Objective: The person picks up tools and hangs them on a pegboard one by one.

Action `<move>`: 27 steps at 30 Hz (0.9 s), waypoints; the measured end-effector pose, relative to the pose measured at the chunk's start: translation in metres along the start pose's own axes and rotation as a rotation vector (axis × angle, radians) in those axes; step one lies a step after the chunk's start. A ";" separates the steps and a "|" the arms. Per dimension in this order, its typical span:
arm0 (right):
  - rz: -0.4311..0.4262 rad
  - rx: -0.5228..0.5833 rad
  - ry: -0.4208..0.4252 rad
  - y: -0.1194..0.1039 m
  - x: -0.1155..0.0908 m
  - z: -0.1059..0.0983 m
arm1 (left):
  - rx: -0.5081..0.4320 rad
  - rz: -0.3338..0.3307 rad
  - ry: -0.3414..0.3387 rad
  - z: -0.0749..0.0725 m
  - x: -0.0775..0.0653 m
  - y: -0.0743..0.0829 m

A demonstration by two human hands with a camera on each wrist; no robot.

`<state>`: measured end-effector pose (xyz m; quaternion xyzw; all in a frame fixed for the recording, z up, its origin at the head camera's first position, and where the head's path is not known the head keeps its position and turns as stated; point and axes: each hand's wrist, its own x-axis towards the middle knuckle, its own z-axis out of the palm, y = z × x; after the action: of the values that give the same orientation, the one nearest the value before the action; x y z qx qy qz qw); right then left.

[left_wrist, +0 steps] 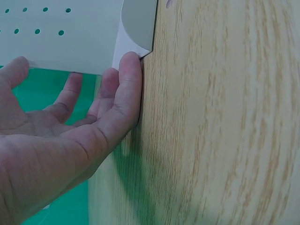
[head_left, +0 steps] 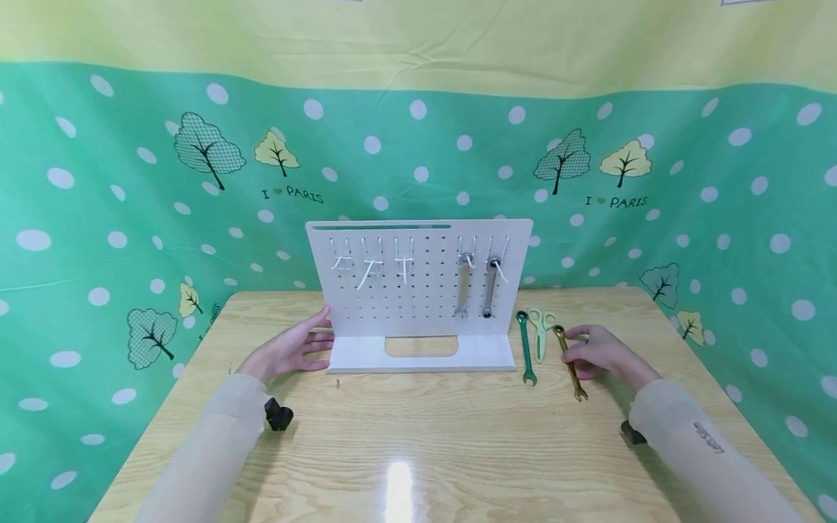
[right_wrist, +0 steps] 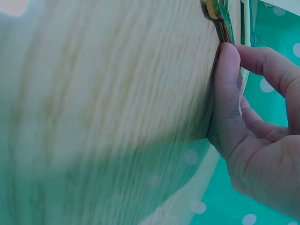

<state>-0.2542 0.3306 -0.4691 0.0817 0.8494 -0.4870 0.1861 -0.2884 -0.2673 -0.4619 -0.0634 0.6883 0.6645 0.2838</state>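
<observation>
A white pegboard (head_left: 418,309) stands upright on its base at the middle of the table. My left hand (head_left: 288,352) rests against its left side, fingers spread, fingertips right at the edge and base corner in the left wrist view. With thumb and fingers my right hand (head_left: 604,354) pinches a gold wrench (head_left: 574,378), close over the tabletop; its open end shows past the fingertips in the right wrist view. Left of that wrench lie pale green scissors (head_left: 540,340) and a green wrench (head_left: 526,349). Two wrenches hang on hooks, one silver (head_left: 463,287), one darker grey (head_left: 490,290).
Several white hooks (head_left: 370,265) without tools stick out from the board's left half. The wooden table (head_left: 418,428) runs toward me in front of the base. A green dotted cloth (head_left: 418,145) hangs behind and at both sides.
</observation>
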 end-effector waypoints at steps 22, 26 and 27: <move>-0.004 -0.043 -0.035 -0.003 -0.003 0.000 | -0.002 0.011 -0.016 -0.001 -0.004 0.002; -0.002 -0.031 -0.067 -0.001 -0.003 -0.005 | -0.002 0.013 -0.018 -0.001 -0.003 0.001; 0.002 -0.023 -0.073 -0.001 -0.003 -0.006 | -0.002 0.012 -0.016 -0.001 -0.002 0.001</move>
<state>-0.2531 0.3349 -0.4645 0.0623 0.8476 -0.4796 0.2184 -0.2871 -0.2684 -0.4596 -0.0540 0.6858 0.6675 0.2851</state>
